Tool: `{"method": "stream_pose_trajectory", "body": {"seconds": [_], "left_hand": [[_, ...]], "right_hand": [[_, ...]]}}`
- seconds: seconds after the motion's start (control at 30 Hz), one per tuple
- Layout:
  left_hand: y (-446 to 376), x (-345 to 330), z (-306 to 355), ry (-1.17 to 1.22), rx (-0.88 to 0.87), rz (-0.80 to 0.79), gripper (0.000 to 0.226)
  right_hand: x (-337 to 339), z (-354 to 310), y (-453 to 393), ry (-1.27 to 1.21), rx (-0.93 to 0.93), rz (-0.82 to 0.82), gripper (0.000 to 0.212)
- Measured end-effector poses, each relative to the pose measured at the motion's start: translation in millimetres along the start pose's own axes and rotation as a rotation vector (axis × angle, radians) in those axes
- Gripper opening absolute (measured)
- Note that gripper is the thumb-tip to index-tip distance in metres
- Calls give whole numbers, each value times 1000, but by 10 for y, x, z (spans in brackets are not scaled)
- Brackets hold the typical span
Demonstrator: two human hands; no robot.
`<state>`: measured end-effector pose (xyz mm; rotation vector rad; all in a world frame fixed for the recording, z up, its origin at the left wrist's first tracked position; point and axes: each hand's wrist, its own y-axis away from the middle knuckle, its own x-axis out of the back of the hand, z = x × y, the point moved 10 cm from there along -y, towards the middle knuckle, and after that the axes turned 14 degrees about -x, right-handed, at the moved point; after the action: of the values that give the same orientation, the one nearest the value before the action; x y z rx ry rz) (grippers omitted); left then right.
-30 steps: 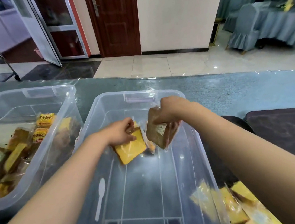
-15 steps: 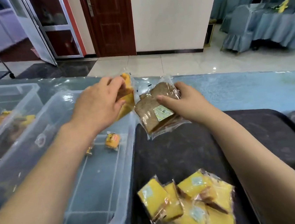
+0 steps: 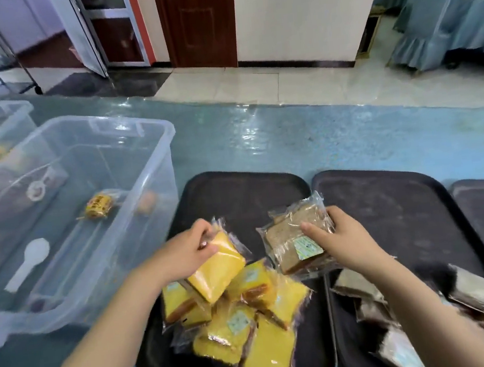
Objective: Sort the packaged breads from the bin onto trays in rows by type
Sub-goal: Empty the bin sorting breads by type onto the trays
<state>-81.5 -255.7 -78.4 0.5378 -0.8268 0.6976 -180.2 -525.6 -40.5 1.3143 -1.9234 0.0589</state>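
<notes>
My left hand [image 3: 192,250] grips a yellow packaged bread [image 3: 217,269] over the yellow pile [image 3: 244,322] on the nearest dark tray [image 3: 245,195], whose far half is bare. My right hand [image 3: 342,238] pinches a brown packaged bread [image 3: 293,234] above the gap between that tray and the second tray [image 3: 387,203]. The clear bin [image 3: 90,182] sits left, holding one small wrapped bun [image 3: 98,205] and a white spoon [image 3: 28,265]. Packets at lower right are blurred.
</notes>
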Motion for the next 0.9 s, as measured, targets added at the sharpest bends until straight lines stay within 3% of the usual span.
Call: {"method": "stream_pose_trajectory", "body": {"seconds": [0.07, 0.17, 0.33, 0.43, 0.5, 0.57, 0.77, 0.9], "left_hand": [[124, -406, -227, 40, 113, -91, 22], [258, -588, -379, 1, 202, -14, 29], [534, -835, -499, -152, 323, 64, 71], [584, -746, -323, -446, 208, 178, 68], [526, -795, -177, -517, 73, 171, 65], [477, -972, -88, -510, -15, 85, 63], [338, -1038, 15, -470, 5, 1, 83], [160, -1007, 467, -420, -80, 29, 66]], "right_hand": [[-72, 295, -32, 19, -64, -14, 34], [-138, 575, -30, 28, -114, -27, 32], [-227, 848, 84, -85, -138, -26, 29], [-290, 1001, 144, -116, -150, -21, 28], [-264, 1095, 162, -133, -160, 2, 31], [-194, 1194, 169, -126, -179, 33, 33], [170, 1533, 152, -232, -235, 117, 43], [581, 1799, 130, -330, -284, 243, 51]]}}
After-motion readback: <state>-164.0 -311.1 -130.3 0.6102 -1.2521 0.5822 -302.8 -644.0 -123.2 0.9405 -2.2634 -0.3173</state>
